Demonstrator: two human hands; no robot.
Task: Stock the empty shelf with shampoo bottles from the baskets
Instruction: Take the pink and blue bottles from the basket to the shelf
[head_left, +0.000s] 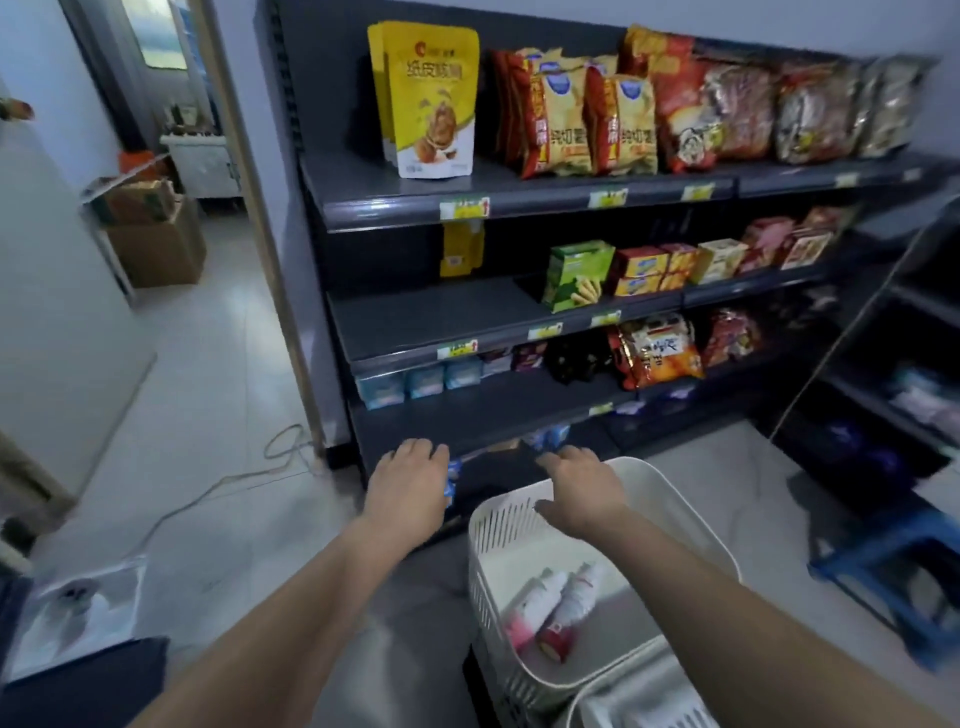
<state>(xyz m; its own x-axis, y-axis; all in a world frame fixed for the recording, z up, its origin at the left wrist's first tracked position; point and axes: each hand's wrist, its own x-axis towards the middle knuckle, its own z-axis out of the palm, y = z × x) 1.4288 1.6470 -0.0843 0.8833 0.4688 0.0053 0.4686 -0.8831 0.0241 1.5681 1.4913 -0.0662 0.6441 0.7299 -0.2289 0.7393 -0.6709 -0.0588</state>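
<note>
1. Head view, hands: the left hand (410, 480) is at the front edge of the shelf unit's (395, 322) lowest dark bay (498, 475). Its fingers curl down, gripping a blue-and-white item (452, 483) that shows at its thumb side.
2. The right hand (582, 491) reaches over the far rim of the white basket (675, 501) toward the same edge. Blur hides whether it holds anything; I cannot tell.
3. Task things: two white shampoo bottles (558, 605) with pink and red ends lie side by side on the basket floor, near its left wall. More blue items (550, 436) sit just beyond the right fingertips.
4. Edges: the basket stands just beside the bottom bay. A second basket rim (639, 701) is nearer, touching it.
5. Room: to the left is tiled floor (208, 364) with a loose cable (234, 470). To the right, a blue stool (883, 561) and another rack (914, 322) close in.
</note>
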